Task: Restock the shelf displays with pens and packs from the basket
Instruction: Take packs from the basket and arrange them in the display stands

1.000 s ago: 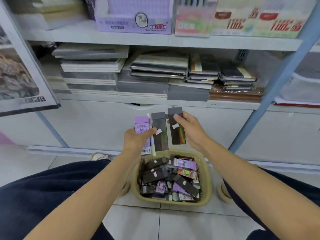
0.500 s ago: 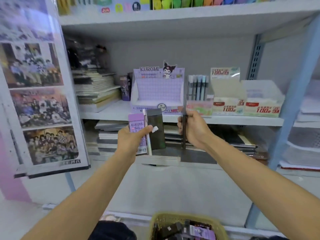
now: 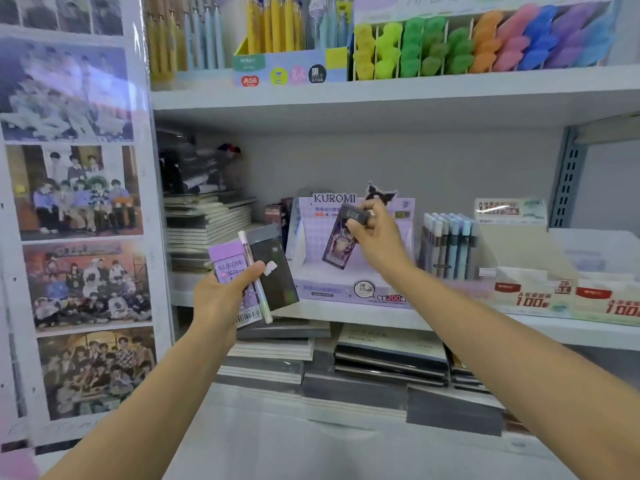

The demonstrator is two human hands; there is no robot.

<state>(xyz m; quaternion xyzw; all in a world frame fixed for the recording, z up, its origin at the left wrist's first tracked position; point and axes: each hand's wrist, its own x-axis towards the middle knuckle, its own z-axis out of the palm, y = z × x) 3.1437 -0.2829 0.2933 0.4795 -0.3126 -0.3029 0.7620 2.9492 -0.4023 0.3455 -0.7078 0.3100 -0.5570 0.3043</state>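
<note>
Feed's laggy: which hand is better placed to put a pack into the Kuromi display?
Right. The right hand holds one pack in front of the Kuromi display; the left hand, lower, grips several items.

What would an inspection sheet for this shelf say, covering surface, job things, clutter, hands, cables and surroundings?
Surface: white shelf, stocked.
Job's things: purple pack, pen and black pack in left hand; printed pack in right hand, held before Kuromi box.
Clutter: notebook stacks beside the box and below; pen rack to its right.
Hands: both gripping.
Cables: nothing seen.
Surroundings: photo posters left; highlighters on shelf above.
</note>
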